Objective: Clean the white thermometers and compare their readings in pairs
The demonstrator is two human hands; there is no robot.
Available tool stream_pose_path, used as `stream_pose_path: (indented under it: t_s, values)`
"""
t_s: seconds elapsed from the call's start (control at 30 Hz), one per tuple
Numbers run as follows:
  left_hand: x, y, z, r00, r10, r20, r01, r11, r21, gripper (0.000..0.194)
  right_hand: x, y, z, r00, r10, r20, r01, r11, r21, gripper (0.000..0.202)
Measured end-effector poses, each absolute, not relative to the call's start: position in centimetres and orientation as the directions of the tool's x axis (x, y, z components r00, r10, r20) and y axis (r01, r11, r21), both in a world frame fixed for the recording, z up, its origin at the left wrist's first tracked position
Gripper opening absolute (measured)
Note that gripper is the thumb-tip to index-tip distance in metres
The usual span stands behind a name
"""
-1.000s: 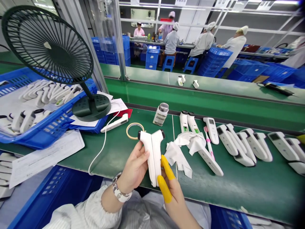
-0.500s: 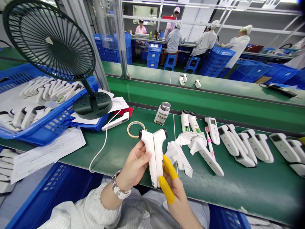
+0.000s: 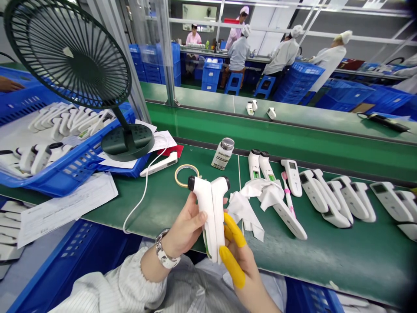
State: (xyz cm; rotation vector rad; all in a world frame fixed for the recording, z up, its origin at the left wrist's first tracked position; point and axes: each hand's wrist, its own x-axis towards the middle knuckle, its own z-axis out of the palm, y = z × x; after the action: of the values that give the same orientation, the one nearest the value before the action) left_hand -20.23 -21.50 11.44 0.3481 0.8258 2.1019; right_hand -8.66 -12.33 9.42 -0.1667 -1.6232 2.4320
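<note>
Two white infrared thermometers with black tips stand side by side, pressed together, in front of me. My left hand [image 3: 185, 226], with a watch [image 3: 164, 250] on its wrist, is closed round the left thermometer [image 3: 205, 204], thumb on its face. My right hand [image 3: 243, 256], with yellow finger cots [image 3: 232, 265] on thumb and finger, grips the right thermometer [image 3: 220, 213] low on its side. A green edge shows at the left one's lower end. Beside my right hand lie a crumpled white cloth [image 3: 247, 215] and another thermometer [image 3: 291, 221] partly under cloth.
A fan [image 3: 127, 141] and a blue basket [image 3: 61, 174] of thermometers stand left. A tape roll [image 3: 176, 176], a bottle [image 3: 223, 154], a pink toothbrush [image 3: 288, 195] and several thermometers [image 3: 348, 198] lie on the green bench [image 3: 325, 261]. A co-worker's hand [image 3: 9, 84] shows far left.
The two thermometers have tilted slightly, their lower ends shifting right and towards me, showing more of the left one's green edge. A co-worker's hand has appeared at the far left.
</note>
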Motion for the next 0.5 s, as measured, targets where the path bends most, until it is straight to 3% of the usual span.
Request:
stream_pose_path:
  t_s: [0.23, 0.4, 0.5]
  values:
    - [-19.5, -21.6, 11.1, -0.563, 0.824, 0.071, -0.632, -0.484, 0.605, 0.085, -8.0, -12.9, 9.4, -0.971, 0.228, 0.075, -0.142, -0.294, -0.945, 0.043]
    - [-19.1, -21.6, 11.5, -0.554, 0.824, 0.114, -0.666, -0.522, 0.533, 0.087, -7.4, -12.5, 9.0, -0.966, 0.23, 0.12, -0.127, -0.013, -0.992, 0.052]
    - [-19.1, -21.8, 11.8, -0.568, 0.817, 0.103, -0.684, -0.538, 0.493, 0.084, -7.4, -10.8, 9.4, -0.951, 0.206, 0.229, -0.182, 0.223, -0.958, 0.042]
